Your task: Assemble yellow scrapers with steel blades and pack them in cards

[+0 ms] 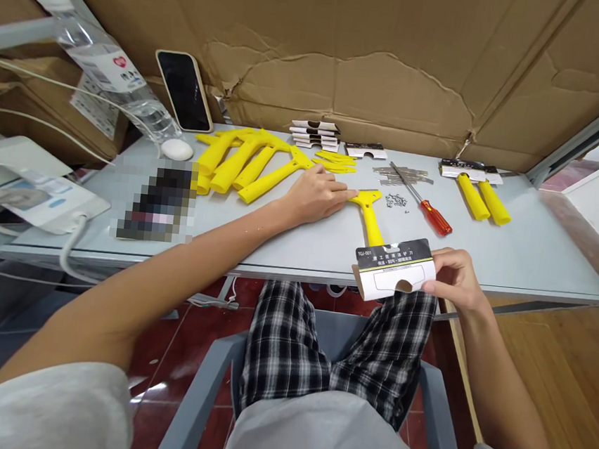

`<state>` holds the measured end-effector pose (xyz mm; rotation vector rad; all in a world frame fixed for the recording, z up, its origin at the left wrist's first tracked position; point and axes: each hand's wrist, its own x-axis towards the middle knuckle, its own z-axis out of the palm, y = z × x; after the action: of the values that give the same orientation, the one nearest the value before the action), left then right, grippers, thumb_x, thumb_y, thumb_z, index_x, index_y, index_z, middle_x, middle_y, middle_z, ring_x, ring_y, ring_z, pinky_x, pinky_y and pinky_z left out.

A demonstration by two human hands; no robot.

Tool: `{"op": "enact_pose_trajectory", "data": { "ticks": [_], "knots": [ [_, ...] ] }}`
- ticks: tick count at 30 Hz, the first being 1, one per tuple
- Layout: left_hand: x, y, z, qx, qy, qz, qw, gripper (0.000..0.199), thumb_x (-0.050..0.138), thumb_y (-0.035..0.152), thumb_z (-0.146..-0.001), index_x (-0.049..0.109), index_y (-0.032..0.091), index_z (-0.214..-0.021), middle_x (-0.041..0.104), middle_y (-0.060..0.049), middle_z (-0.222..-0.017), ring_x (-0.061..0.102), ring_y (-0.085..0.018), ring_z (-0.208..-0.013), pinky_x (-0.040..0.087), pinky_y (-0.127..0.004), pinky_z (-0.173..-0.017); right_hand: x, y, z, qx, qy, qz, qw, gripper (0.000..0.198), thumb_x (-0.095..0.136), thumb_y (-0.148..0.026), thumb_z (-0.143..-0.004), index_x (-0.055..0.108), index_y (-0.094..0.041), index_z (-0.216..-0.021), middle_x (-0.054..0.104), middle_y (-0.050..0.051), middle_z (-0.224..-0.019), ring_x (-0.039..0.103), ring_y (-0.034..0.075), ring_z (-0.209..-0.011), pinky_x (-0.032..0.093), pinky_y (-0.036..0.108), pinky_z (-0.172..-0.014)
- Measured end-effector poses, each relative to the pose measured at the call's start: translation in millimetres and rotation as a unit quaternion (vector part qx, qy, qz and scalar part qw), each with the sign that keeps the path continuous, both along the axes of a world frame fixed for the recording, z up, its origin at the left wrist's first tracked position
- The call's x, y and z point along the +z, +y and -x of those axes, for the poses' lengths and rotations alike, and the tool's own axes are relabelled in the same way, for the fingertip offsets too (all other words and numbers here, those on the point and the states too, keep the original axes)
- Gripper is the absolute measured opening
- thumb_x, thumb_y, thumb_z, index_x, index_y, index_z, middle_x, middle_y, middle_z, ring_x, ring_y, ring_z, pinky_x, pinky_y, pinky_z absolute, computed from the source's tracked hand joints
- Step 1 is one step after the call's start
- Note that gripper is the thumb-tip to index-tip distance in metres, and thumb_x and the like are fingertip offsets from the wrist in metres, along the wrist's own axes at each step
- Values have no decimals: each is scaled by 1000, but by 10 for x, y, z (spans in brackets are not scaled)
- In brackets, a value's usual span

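My right hand (pixel 456 276) pinches a folded black-and-white packaging card (pixel 395 267) by its right end, over the table's front edge. Behind the card, a yellow scraper (pixel 369 213) points its head away from me, and the card hides its handle's lower end. My left hand (pixel 321 195) lies low over the table with its fingers stretched out, the fingertips touching the left end of the scraper's head. Its thumb is hidden. Several more yellow scrapers (pixel 255 164) lie left of this hand, and thin yellow strips (pixel 336 162) lie behind it.
A red-handled screwdriver (pixel 435 218) lies beside metal blades (pixel 402 176) and small screws (pixel 397 201). Folded cards (pixel 314 135) are stacked at the back. Two carded scrapers (pixel 474 195) lie right. A phone (pixel 185 91), a bottle (pixel 113 69) and white cables (pixel 72 245) occupy the left.
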<state>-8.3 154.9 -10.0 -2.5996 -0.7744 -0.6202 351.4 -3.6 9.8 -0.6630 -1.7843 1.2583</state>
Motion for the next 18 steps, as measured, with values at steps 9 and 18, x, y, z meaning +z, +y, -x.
{"op": "enact_pose_trajectory", "data": {
  "ticks": [9,18],
  "knots": [
    [-52,95,83,18,-44,-2,999,35,54,36,-118,83,31,-137,92,-8,-116,80,-29,-90,47,-57,-99,42,11,14,77,-12,-14,997,32,90,-18,-86,65,-9,-67,72,6,-74,66,6,-67,53,13,-66],
    [-83,230,203,22,-65,22,997,39,51,42,-120,85,33,-137,91,-9,-119,80,-31,-99,47,-62,-107,58,11,141,-46,-53,80,994,43,102,-42,-80,72,-11,-75,70,5,-70,63,6,-59,51,14,-57]
  ]
}}
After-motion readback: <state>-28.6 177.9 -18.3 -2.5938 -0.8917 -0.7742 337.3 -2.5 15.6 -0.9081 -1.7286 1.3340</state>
